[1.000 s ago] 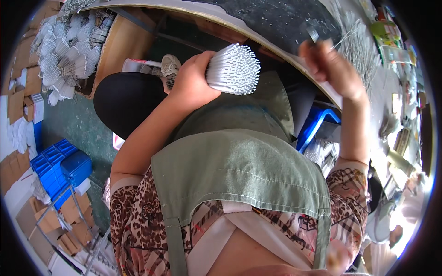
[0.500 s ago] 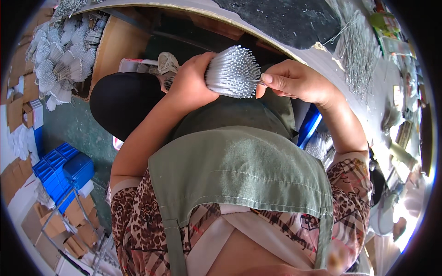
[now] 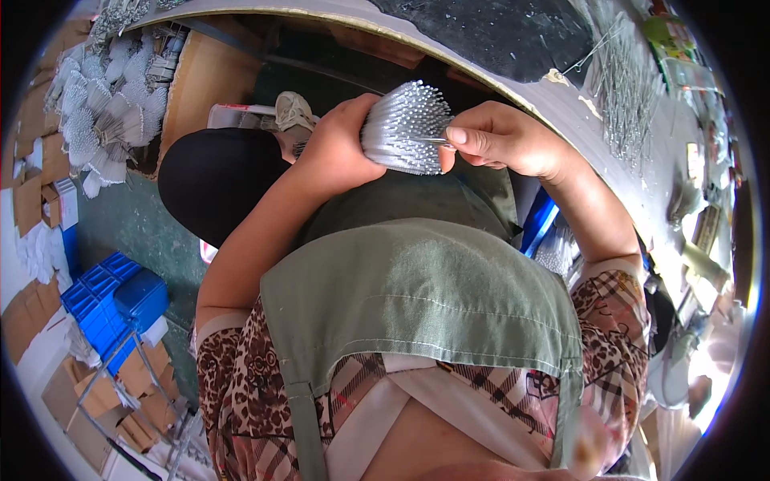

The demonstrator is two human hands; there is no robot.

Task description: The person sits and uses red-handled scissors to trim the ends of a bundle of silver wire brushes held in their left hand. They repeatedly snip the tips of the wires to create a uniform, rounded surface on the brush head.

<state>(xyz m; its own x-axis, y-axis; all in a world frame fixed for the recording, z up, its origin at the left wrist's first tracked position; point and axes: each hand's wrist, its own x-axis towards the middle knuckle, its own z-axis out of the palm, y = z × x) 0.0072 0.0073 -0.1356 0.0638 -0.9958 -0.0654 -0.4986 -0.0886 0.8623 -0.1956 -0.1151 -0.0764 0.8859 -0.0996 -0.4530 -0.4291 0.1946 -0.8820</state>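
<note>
My left hand [image 3: 337, 148] is wrapped round a thick bundle of thin, silvery-white rods [image 3: 405, 128], which look like slim wire brushes. Their pale tips fan out toward the right, and the bundle's left end is hidden by my palm. At the right side of the bundle, my right hand [image 3: 501, 140] pinches a thin metal wire [image 3: 433, 141] between thumb and fingertips. That wire runs in among the tips; how far in, I cannot tell. Both hands are above my lap, just this side of the table edge.
A grey table [image 3: 553, 108] with a black mat [image 3: 489, 36] curves across the far side, holding a pile of loose wires [image 3: 626, 104]. Similar bundles [image 3: 104, 120] are heaped at the far left. A blue plastic crate [image 3: 100, 301] and cardboard pieces [image 3: 148, 369] lie lower left.
My right hand has shifted slightly left, closer to the bundle, and the pinched wire shows deeper among the tips. My left hand keeps its hold, the bundle turned a little.
</note>
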